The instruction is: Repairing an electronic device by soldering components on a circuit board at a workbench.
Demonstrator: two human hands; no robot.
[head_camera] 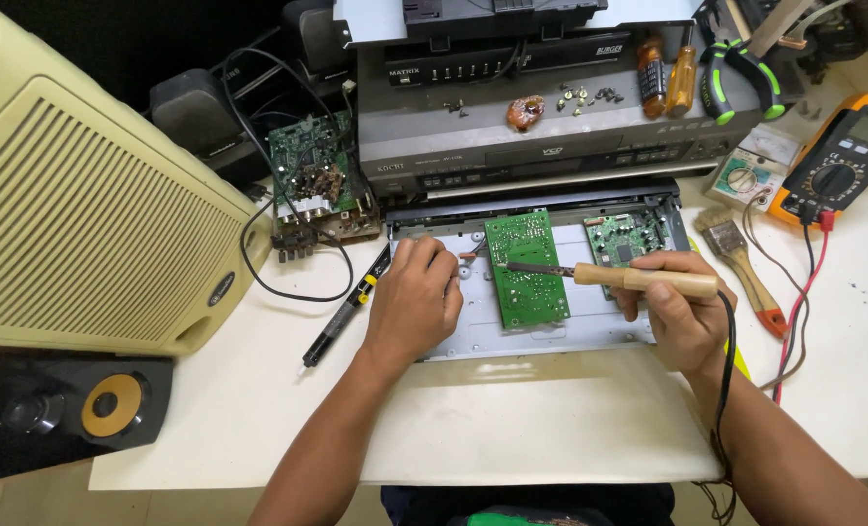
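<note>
Wooden-handled soldering iron (639, 279) was gripped in the right hand (682, 312), its long axis pointing left onto the green circuit board (526, 270); the left hand (413, 297) lay curled just left of it.

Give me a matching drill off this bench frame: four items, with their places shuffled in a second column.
Items:
1. soldering iron
2. paintbrush
3. multimeter
4. cream speaker grille

Places:
A. far left of the bench
B. far right, orange-cased, leads trailing
C. in the right hand, tip on the green circuit board
D. lying flat on the table, right of the open chassis

Pairs: 1-C, 2-D, 3-B, 4-A
</note>
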